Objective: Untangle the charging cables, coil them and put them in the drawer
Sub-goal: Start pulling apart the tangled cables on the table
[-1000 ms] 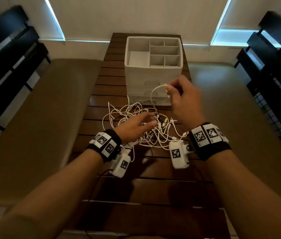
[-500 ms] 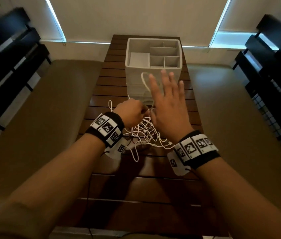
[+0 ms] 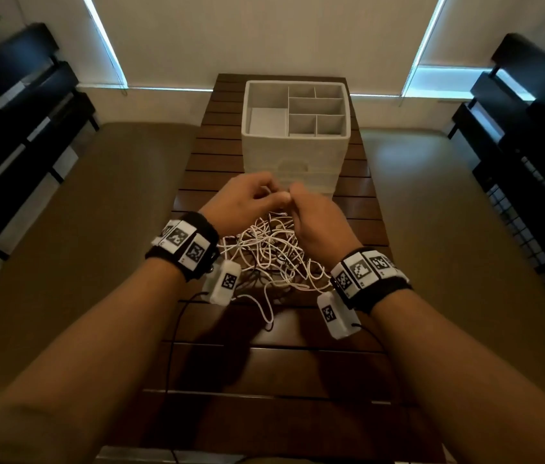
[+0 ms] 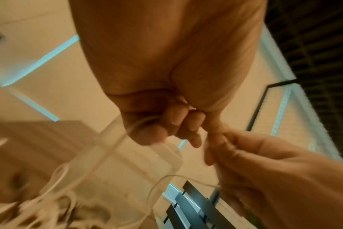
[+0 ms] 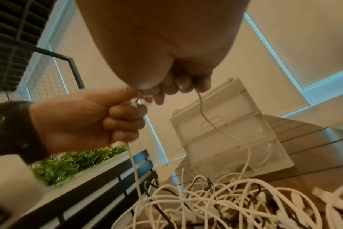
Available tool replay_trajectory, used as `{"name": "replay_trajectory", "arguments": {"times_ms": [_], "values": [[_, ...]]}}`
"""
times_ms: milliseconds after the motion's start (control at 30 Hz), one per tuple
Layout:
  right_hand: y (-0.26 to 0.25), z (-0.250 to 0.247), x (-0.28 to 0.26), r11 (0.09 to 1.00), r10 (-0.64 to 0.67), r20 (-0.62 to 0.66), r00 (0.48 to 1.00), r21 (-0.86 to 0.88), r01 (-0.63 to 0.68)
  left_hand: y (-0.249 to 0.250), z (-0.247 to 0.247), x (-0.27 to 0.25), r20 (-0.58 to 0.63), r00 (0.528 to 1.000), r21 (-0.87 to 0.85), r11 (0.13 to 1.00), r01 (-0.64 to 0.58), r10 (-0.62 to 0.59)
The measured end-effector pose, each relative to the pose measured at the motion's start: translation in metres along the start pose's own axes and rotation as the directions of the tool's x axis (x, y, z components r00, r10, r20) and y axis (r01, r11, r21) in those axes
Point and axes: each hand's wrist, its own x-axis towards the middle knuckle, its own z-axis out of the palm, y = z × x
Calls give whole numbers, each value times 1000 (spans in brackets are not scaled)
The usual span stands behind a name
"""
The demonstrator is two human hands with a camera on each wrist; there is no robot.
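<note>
A tangle of thin white charging cables [image 3: 271, 252] lies on the slatted wooden table [image 3: 264, 370], just in front of the white drawer unit [image 3: 294, 152]. Both hands meet a little above the tangle. My left hand [image 3: 269, 192] curls its fingers round one white cable [image 5: 134, 162] that hangs down into the heap [image 5: 215, 201]. My right hand [image 3: 294, 197] pinches a strand [image 5: 202, 108] of cable at the fingertips, touching the left hand. In the left wrist view the cable [image 4: 116, 139] runs blurred out of the left fist.
The drawer unit carries an open divided tray [image 3: 301, 108] on top, and its drawer fronts [image 5: 235, 128] sit flush. Beige benches [image 3: 97, 229] flank the narrow table. Dark shelving [image 3: 13, 128] stands at far left and far right. A planter with greenery [image 5: 74, 162] shows behind.
The right hand, open with spread fingers half a second ago, has closed on a cable and come against the left hand. The left hand rose from the heap holding a strand.
</note>
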Motion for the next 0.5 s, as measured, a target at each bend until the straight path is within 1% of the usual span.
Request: {"name": "replay_trajectory", "arguments": {"times_ms": [100,200,267,333,400,500], "values": [[7,-10,-1,999,46,-161,986,17,-44,-33,9,-14,-14,997,-131,989,68,-70],[17,-23,-6,995,93,-306,947,64,-77,-60,18,-25,2,989,-126,981,146,-147],[19,-30,-9,994,103,-382,918,63,-85,-68,21,-25,-24,984,-103,980,172,-175],[18,-37,-11,994,109,-463,880,78,-82,-69,19,-20,-67,981,-75,981,177,-182],[16,-46,-11,992,108,-557,824,114,-53,-70,15,-14,-103,979,-30,984,173,-176],[11,-62,-9,992,104,-652,751,120,-34,-78,11,-10,-134,970,27,978,206,-201]]}}
